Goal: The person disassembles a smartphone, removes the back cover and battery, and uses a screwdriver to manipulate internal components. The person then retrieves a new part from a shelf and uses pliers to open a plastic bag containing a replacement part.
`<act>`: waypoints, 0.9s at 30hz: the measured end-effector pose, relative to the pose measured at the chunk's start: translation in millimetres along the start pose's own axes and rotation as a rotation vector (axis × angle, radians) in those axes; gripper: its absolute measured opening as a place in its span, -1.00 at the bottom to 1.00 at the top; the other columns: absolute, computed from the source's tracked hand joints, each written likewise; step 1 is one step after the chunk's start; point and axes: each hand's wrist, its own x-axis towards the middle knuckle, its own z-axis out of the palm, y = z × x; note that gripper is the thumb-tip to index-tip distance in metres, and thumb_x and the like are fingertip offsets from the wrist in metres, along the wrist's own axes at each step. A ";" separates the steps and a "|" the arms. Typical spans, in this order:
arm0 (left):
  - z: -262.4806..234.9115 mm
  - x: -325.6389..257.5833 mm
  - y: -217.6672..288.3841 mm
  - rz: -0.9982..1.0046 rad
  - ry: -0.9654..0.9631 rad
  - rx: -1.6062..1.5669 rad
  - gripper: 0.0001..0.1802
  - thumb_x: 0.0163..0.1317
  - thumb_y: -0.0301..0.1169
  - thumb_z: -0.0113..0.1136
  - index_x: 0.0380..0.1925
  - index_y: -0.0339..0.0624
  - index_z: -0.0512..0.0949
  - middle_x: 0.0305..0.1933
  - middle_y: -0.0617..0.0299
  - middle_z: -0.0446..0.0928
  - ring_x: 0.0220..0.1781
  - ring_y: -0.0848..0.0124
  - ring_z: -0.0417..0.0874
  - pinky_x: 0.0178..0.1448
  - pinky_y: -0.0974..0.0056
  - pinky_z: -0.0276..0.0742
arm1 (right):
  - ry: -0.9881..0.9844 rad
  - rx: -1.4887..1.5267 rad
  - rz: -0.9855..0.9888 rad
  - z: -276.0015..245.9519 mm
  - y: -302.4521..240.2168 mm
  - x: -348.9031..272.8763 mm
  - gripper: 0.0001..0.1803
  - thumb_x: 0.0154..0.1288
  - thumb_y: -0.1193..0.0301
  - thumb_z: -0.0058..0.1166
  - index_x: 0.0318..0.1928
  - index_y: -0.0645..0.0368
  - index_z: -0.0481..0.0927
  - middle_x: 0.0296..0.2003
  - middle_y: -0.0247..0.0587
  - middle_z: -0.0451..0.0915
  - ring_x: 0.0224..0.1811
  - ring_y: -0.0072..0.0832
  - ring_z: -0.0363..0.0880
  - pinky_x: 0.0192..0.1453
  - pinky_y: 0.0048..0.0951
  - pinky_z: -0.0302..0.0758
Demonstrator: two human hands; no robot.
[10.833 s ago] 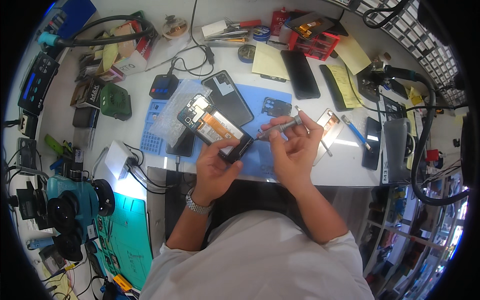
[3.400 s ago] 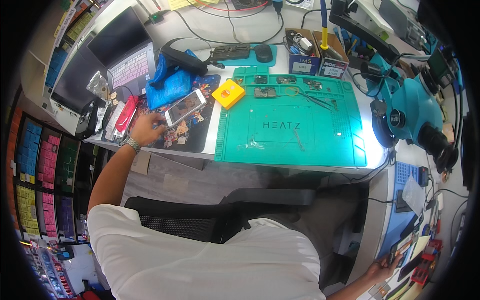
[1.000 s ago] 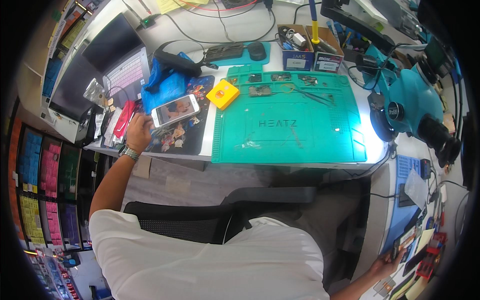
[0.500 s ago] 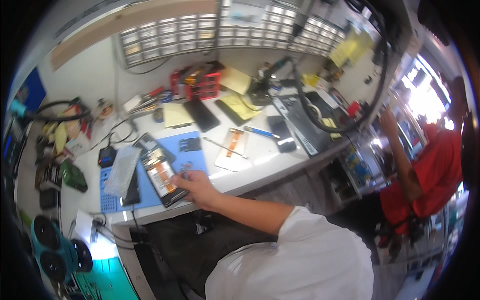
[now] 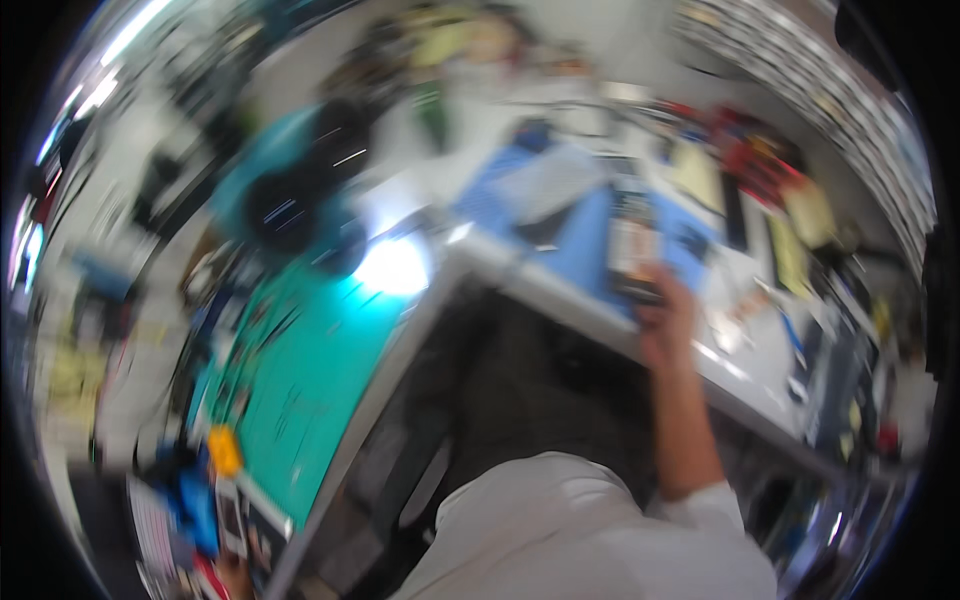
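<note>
My right hand [image 5: 668, 318] grips the lower end of an opened phone [image 5: 634, 235], whose pale and copper-coloured insides show, smeared by motion. The phone is over a blue work mat [image 5: 580, 265] on the white bench. Left of it on the mat is a clear bubble-wrap sleeve [image 5: 550, 182] with a dark phone [image 5: 545, 230] partly under it. A small dark piece [image 5: 692, 240] is on the mat to the right of my hand. I do not see my left hand.
A teal multi-barrelled device [image 5: 275, 190] stands left, beside a bright light [image 5: 393, 266]. A green mat [image 5: 310, 370] covers the side bench. A white-framed phone [image 5: 231, 520] is at lower left, near a blurred skin-coloured patch. A red rack [image 5: 760, 170] stands behind, right.
The view has swung left, bringing the green mat and side bench into sight. The co-worker in red has left the picture. My right hand keeps its hold on the opened phone.
</note>
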 end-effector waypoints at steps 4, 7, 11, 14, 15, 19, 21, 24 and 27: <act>-6.6 -63.4 -43.5 -0.026 0.121 0.016 -0.87 0.46 -0.46 0.31 -0.11 -0.29 0.61 -0.22 0.14 0.66 -0.16 0.33 0.68 0.00 0.19 0.61 | 0.096 0.050 0.087 -8.5 -8.8 18.8 -0.77 0.68 0.35 0.21 0.02 0.32 0.70 -0.35 -0.38 0.63 -0.59 -0.77 0.27 -0.54 -0.66 0.14; 8.1 -65.1 -29.6 -0.040 0.200 -0.111 -0.83 0.46 -0.42 0.34 -0.07 -0.28 0.64 -0.22 0.10 0.69 -0.18 0.29 0.72 0.00 0.19 0.62 | 0.151 -0.023 0.045 -3.8 -12.8 23.4 -0.78 0.64 0.32 0.30 -0.09 0.25 0.71 -0.50 -0.43 0.55 -0.62 -0.77 0.16 -0.56 -0.58 0.00; -6.8 -57.1 -4.1 -0.271 0.057 -0.166 -0.68 0.45 -0.28 0.38 0.01 -0.29 0.66 -0.04 -0.02 0.70 0.00 0.19 0.73 0.12 0.12 0.61 | 0.093 -0.300 0.047 3.3 -20.7 29.2 -0.74 0.59 0.27 0.36 -0.14 0.24 0.71 -0.39 -0.37 0.68 -0.62 -0.78 0.18 -0.55 -0.58 0.00; -17.8 -52.5 18.7 -0.003 0.314 0.271 -0.62 0.42 -0.25 0.42 0.07 -0.29 0.65 0.11 -0.01 0.62 0.08 0.12 0.65 0.25 0.05 0.57 | 0.105 -0.531 -0.033 -7.8 -26.6 37.3 -0.68 0.57 0.22 0.39 -0.08 0.27 0.74 -0.28 -0.32 0.74 -0.51 -0.78 0.40 -0.48 -0.62 0.21; -22.0 -48.0 26.3 -0.016 0.268 0.208 -0.43 0.36 -0.13 0.47 0.21 -0.29 0.61 0.32 -0.13 0.54 0.30 -0.08 0.59 0.41 -0.06 0.50 | 0.125 -0.620 -0.062 -14.3 -27.1 40.8 -0.66 0.57 0.21 0.40 -0.03 0.29 0.75 -0.23 -0.28 0.75 -0.44 -0.74 0.48 -0.42 -0.61 0.30; -12.1 -23.5 59.7 0.040 0.150 0.255 -0.13 0.30 0.03 0.50 0.44 -0.32 0.49 0.46 -0.23 0.51 0.49 -0.14 0.50 0.57 -0.08 0.39 | 0.096 -0.767 -0.151 -43.3 -26.0 61.9 -0.57 0.57 0.18 0.40 0.14 0.34 0.76 -0.08 -0.20 0.78 -0.17 -0.60 0.69 -0.12 -0.54 0.58; -8.6 -11.0 72.9 0.027 0.077 0.208 0.01 0.26 0.07 0.52 0.54 -0.34 0.41 0.48 -0.26 0.50 0.52 -0.14 0.48 0.64 -0.09 0.34 | 0.083 -0.831 -0.197 -54.4 -25.5 72.4 -0.54 0.58 0.18 0.39 0.17 0.36 0.76 -0.05 -0.19 0.79 -0.10 -0.55 0.71 -0.02 -0.50 0.63; -11.2 -1.1 85.1 0.021 -0.031 0.191 0.14 0.16 0.11 0.59 0.57 -0.39 0.36 0.47 -0.31 0.51 0.47 -0.14 0.54 0.61 -0.09 0.39 | 0.093 -1.003 -0.212 -60.3 -28.1 78.4 -0.51 0.59 0.14 0.37 0.16 0.38 0.77 -0.04 -0.21 0.79 -0.07 -0.54 0.71 0.05 -0.47 0.65; -11.7 4.2 92.0 -0.075 -0.008 0.168 0.24 0.03 0.13 0.68 0.57 -0.42 0.36 0.40 -0.31 0.55 0.38 -0.13 0.64 0.52 0.01 0.52 | 0.135 -1.062 -0.170 -53.1 -30.1 73.6 -0.47 0.60 0.09 0.35 0.16 0.38 0.78 -0.02 -0.19 0.80 -0.03 -0.54 0.71 0.11 -0.45 0.64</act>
